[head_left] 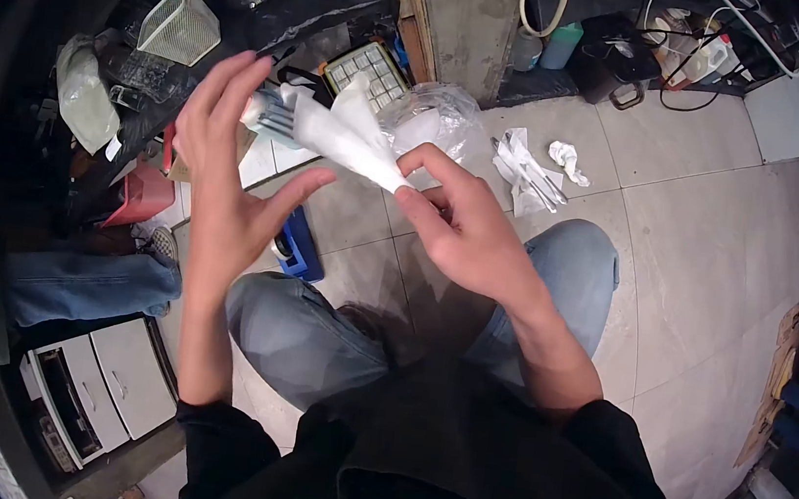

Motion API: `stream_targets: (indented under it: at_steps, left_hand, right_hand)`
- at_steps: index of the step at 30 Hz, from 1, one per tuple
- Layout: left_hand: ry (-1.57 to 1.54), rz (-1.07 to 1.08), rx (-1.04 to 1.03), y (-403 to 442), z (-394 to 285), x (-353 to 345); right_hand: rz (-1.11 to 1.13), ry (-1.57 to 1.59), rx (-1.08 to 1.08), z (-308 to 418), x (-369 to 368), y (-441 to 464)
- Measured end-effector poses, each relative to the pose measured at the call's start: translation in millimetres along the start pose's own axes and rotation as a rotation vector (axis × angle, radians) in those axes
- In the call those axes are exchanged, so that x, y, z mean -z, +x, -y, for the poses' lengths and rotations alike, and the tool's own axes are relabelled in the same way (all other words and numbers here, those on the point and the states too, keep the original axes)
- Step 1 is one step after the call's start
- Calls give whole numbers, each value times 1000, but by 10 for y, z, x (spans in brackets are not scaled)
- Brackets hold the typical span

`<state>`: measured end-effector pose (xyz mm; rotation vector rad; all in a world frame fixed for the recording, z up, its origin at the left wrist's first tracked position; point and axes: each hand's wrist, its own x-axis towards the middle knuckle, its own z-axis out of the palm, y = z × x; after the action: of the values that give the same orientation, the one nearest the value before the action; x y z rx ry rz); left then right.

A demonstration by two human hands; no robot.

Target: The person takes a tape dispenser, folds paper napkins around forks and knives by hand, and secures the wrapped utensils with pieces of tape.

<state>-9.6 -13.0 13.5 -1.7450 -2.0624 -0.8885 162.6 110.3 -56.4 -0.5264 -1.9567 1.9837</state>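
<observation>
My right hand (pixel 467 218) pinches the narrow end of a white paper napkin (pixel 348 140) between thumb and fingers. The napkin flares toward the left, and the tines of a fork (pixel 279 120) show at its wide end; the fork's handle is hidden in the paper. Beside the tines, my left hand (pixel 233 157) is raised with fingers and thumb spread apart, holding nothing. On the floor past my right hand lies another napkin with metal cutlery (pixel 531 178) on it. A crumpled white tissue (pixel 569 162) is close by.
A clear plastic bag (pixel 439 121) lies ahead near a compartment tray (pixel 368 76). A blue tape dispenser (pixel 299 246) sits on the floor between my knees and the shelf. Left are a white mesh basket (pixel 181 23) and a red bin (pixel 144 196). Someone's jeans-clad leg (pixel 86 278) extends at left.
</observation>
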Motion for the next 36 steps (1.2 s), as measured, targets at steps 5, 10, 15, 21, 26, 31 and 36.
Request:
stream_targets:
  at_steps: [5,10,15,21,26,31,36]
  left_hand:
    - [111,314,-227,299,-9,143]
    - [196,415,-358,432,-252,55]
    - [335,438,-469,352,-142,-22]
    - [369,335,-435,237,-133,-156]
    - [373,337,-496,237,-70,-126]
    - [398,270,-533,96,-33,-46]
    - [227,232,-307,142,28,7]
  right_hand:
    - [47,40,-49,-33,12,18]
    - [23,-22,-69,2,14,12]
    - [-3,-28,-51,-17,16,29]
    - [-4,-66,-79,15,35,19]
    - [-10,-61,-64,-4,4,34]
    - [-24,-48,-76,-21,19,43]
    - [-30,-82,-38,-42,19,40]
